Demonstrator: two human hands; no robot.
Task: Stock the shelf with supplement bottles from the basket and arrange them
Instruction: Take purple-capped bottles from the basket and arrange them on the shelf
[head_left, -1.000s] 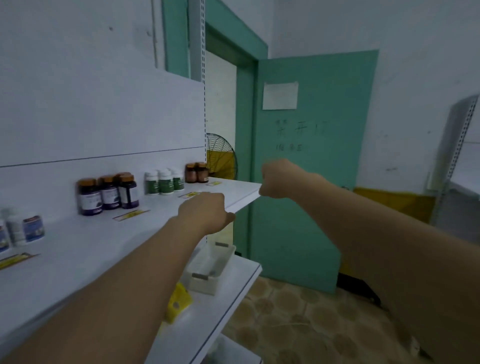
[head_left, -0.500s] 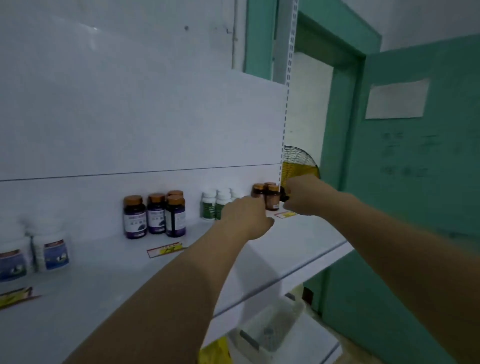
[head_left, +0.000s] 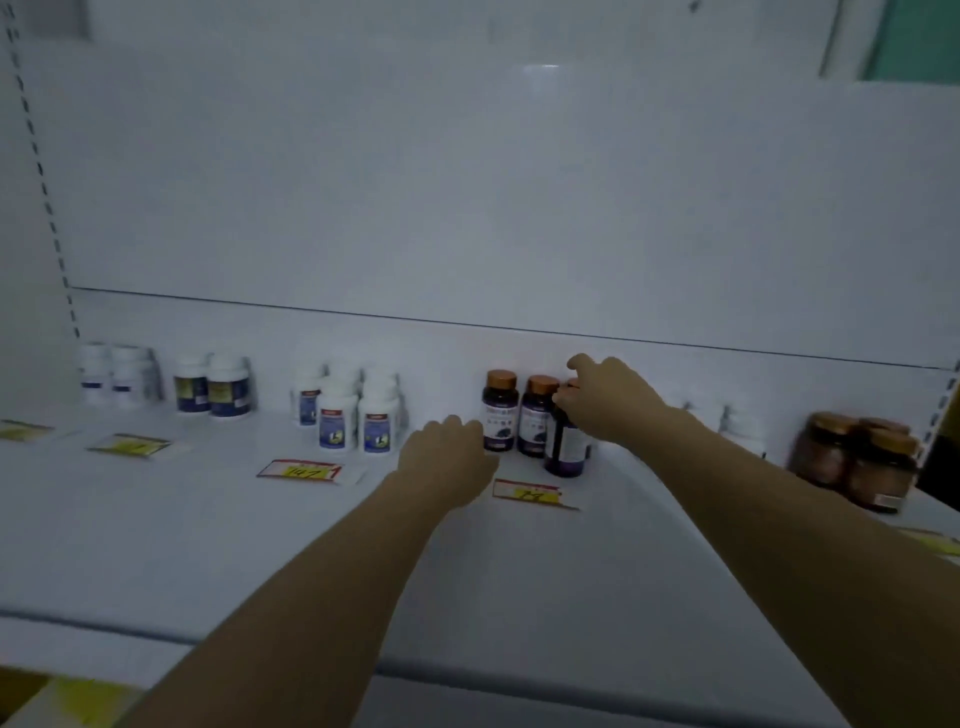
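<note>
Stock record, top shelf (head_left: 208, 545), white, backed by a white panel (head_left: 467, 182).

1. Your right hand (head_left: 605, 400): its fingers are wrapped round the cap and neck of a dark purple supplement bottle (head_left: 565, 452). That bottle leans slightly and sits in front of its group. You cannot tell whether its base touches the shelf.
2. Copper-capped purple bottles (head_left: 500, 410), two, upright at 10 o'clock of the held one, close against the panel.
3. Your left hand (head_left: 447, 452): at 9 o'clock of the held bottle, just beside the leftmost purple one. Its fingers are curled under and nothing shows in them.
4. Red-and-yellow price tag (head_left: 532, 493), flat on the shelf at 6 o'clock of the purple group.
5. Blue-labelled white bottles (head_left: 353, 410), a cluster at 9 o'clock of your left hand, with a second tag (head_left: 298, 471) in front.
6. Yellow-labelled white bottles (head_left: 213, 387) and plain white bottles (head_left: 117, 374), further along at 9 o'clock.
7. Amber jars (head_left: 857, 457), blurred, at 3 o'clock of your right hand, well apart from it.
</note>
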